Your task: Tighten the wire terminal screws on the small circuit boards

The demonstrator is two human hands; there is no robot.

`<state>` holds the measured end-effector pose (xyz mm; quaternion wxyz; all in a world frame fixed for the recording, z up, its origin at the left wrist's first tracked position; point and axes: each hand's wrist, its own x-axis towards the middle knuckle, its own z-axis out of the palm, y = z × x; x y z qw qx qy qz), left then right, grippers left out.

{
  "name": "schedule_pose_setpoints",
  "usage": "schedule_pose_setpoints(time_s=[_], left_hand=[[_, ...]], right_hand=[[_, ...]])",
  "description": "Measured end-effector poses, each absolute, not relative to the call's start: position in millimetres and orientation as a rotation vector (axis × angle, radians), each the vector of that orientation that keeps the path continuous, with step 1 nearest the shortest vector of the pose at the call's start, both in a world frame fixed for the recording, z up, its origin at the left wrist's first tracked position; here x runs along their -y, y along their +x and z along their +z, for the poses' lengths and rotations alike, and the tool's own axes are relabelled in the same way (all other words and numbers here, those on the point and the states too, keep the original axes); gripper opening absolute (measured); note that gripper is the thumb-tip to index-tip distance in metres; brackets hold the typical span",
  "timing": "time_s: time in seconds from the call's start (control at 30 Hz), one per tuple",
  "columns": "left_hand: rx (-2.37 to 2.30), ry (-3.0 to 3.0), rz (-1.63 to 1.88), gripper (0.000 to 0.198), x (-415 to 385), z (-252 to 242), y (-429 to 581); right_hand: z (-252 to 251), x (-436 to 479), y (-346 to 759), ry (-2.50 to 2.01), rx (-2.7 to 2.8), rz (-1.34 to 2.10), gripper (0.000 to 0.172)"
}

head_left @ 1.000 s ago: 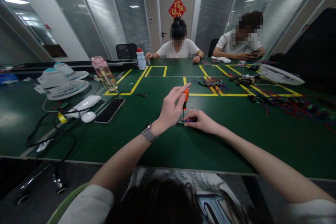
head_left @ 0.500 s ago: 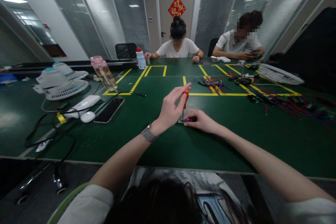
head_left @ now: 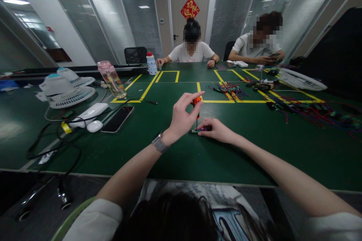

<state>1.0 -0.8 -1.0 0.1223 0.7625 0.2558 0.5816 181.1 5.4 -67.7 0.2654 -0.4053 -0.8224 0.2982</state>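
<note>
1. The person's left hand (head_left: 181, 118) pinches the orange handle of a small screwdriver (head_left: 197, 102) between thumb and fingertips, with the tool standing upright.
2. The screwdriver's tip meets a circuit board (head_left: 195, 131) lying flat on the green table (head_left: 254, 150), just in front of the person.
3. The right hand (head_left: 217, 130) grips the board's right end, fingers closed narrowly on it and pinning it down.
4. The work likely goes best with the shaft vertical, light downward pressure, and the board held firm so it cannot spin.
5. A phone (head_left: 118, 119) lies well apart, to the left.

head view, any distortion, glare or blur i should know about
Head view: wide-angle lens leans the window frames outward. Head view: pale glare on the table far left. Head view: screwdriver in the left hand and circuit board held by the right hand look sharp.
</note>
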Motion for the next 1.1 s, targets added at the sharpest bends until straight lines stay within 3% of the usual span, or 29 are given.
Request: schedule_pose_setpoints(time_s=[0.13,0.33,0.57,0.8,1.0,1.1], left_hand=[[-0.815,2.22,1.751,0.011,1.6,-0.1,-0.2],[-0.689,2.195,1.636,0.03,3.0,0.5,-0.9],[-0.819,2.191,1.778,0.008,2.4,0.9,0.4],[-0.665,2.211,1.62,0.031,0.6,-0.7,-0.1],[-0.844,2.155,1.771,0.014,0.7,-1.8,0.9],[-0.87,2.142,1.778,0.014,-0.4,-1.7,-0.4]], right_hand=[[-67.5,-5.4,181.2,-1.099,2.224,0.793,0.018],[-67.1,-5.1,181.1,-1.102,2.22,0.81,0.019],[-65.7,-4.0,180.9,-1.105,2.221,0.805,0.019],[-66.7,-4.4,180.7,-1.102,2.212,0.821,0.02],[-65.1,-3.1,179.8,-1.127,2.216,0.807,0.019],[-64.9,-3.0,179.8,-1.127,2.212,0.811,0.019]])
